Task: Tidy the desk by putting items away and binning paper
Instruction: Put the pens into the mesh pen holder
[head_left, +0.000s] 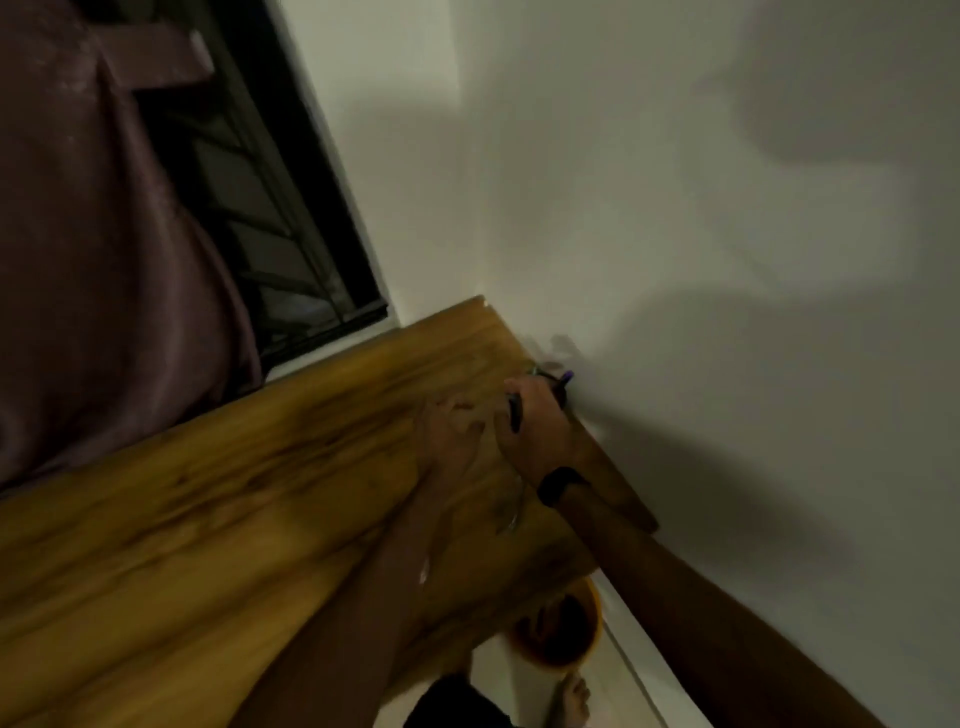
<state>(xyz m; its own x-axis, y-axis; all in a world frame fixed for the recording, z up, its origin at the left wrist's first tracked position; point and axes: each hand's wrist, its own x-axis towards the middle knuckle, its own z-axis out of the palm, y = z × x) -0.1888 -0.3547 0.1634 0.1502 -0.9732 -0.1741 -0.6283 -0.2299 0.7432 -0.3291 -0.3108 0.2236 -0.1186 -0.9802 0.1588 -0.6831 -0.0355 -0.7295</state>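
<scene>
Two hands of mine are out over the far corner of the desk (218, 509), and the picture is dim and smeared. Starting at the left, a dull purple curtain (93, 234) hangs beside a dark barred window (270, 218). Moving right along the wood, my left hand (451, 436) rests low on the desktop; its fingers look loosely curled near the surface, but I cannot tell whether they pinch anything. Just beside it, my right hand (532, 421), with a black band (558, 486) on the wrist, curls its fingers round a bunch of pens (550, 387), hard against the white wall (701, 208). A purple tip pokes out past my knuckles and a dark barrel lies across them.

I judge the pens light, stiff and smooth, so they could slide out of a loose bundle; a grip round the middle of the barrels, squeezed together, should keep them from fanning.

Lower right, under the desk edge, an orange bin (563, 631) stands on the floor near my bare foot (571, 699).
</scene>
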